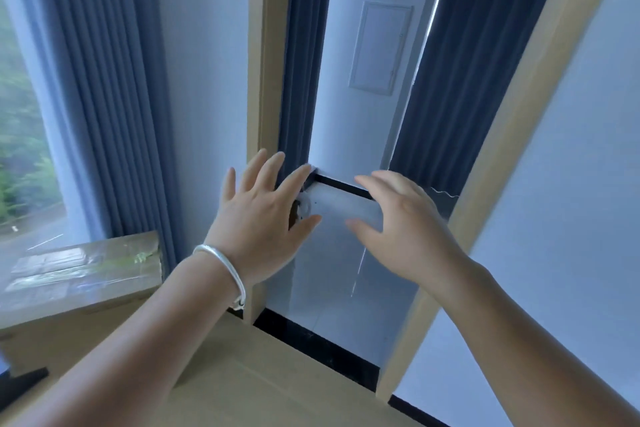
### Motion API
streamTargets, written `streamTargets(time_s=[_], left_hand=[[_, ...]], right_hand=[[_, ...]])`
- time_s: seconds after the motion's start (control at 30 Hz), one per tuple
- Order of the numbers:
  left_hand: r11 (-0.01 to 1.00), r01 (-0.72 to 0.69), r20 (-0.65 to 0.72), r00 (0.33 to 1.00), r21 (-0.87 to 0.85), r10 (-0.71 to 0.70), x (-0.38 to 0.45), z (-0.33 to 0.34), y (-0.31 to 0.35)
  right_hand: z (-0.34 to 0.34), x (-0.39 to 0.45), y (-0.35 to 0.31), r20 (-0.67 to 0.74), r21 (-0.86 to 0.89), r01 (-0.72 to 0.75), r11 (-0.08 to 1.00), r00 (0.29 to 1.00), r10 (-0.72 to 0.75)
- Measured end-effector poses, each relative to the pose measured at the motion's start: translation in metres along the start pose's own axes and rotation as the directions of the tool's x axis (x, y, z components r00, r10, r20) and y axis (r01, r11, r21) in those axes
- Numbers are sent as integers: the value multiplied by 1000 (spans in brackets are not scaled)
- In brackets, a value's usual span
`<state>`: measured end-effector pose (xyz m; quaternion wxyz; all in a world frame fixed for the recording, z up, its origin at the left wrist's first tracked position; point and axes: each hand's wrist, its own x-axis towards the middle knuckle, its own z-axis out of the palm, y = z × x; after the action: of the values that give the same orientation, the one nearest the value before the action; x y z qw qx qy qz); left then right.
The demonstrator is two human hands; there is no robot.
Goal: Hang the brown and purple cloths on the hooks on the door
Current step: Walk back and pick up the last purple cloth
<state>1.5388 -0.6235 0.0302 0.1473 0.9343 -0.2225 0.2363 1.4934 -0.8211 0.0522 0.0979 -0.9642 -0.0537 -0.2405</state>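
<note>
Hands raised before a doorway, nothing held

Hands were both lifted in front of the doorway with fingers spread and straight. The left hand (258,215) was seen from the back, fingers fanned wide and pointing up, its fingertips overlapping the inner edge of the left door frame (265,80). It held nothing. A silver bracelet (227,269) sat on the left wrist. The right hand (403,218) was also wide, fingers loosely extended toward the left, thumb below, and it too held nothing. Both forearms were bare.

Between the two hands lay a white rectangular object (341,203) with a rounded part at its left end; what it was could not be told, nor whether either hand touched it. A small brown patch (295,213) showed just beside the left thumb, too small to identify as cloth. No brown or purple cloth, and no hook, could be made out with any certainty.

Beyond the opening hung dark blue curtains (474,73) on either side of a white wall bearing a pale panel (379,48). A black threshold strip (322,348) ran along the floor. To the left hung a lighter blue curtain (104,87) beside a window (20,135), with a wooden surface (79,274) below it.
</note>
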Motion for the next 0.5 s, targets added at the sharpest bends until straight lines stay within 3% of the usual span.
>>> streamTargets(time_s=[0.27,0.5], left_hand=[[943,308,-26,951,122,-307,-12,2,-120],[757,594,-121,802,274,-585,-31,-8,-207]], right_hand=[[97,100,-76,112,192,274,942,948,-298],[177,181,-161,107,374,534,758,787,-607]])
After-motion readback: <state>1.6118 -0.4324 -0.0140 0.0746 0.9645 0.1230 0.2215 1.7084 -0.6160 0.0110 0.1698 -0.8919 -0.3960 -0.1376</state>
